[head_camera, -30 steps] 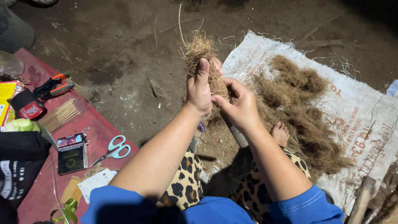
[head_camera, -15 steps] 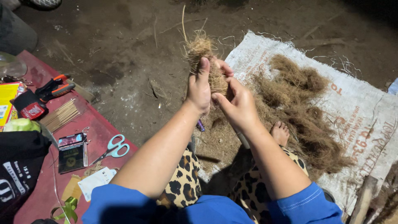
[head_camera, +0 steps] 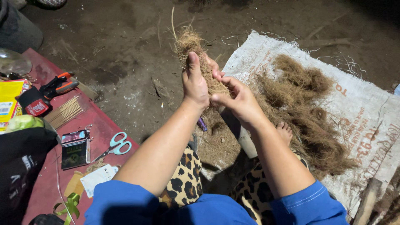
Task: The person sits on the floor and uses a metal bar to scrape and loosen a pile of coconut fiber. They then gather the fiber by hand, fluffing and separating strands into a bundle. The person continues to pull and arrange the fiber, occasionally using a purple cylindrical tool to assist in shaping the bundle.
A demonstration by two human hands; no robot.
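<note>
A bundle of brown coconut fibre (head_camera: 195, 53) stands up between my two hands over the dirt ground. My left hand (head_camera: 194, 83) grips its left side with the thumb raised along it. My right hand (head_camera: 236, 99) pinches the bundle's lower right side with fingers and thumb. A larger heap of the same loose fibre (head_camera: 306, 110) lies on a white woven sack (head_camera: 366, 104) to the right, close behind my right hand. My bare toes (head_camera: 284, 131) rest at the heap's edge.
A red mat (head_camera: 50, 166) at left carries teal-handled scissors (head_camera: 116, 146), a small dark box (head_camera: 75, 149), a bunch of thin sticks (head_camera: 64, 112), an orange-handled tool (head_camera: 58, 85), paper scraps and green ribbon (head_camera: 71, 206). A wooden stick (head_camera: 366, 202) lies at bottom right.
Both hands have stayed on the fibre bundle and shifted slightly along it, working it between the fingers. Nothing else has moved.
</note>
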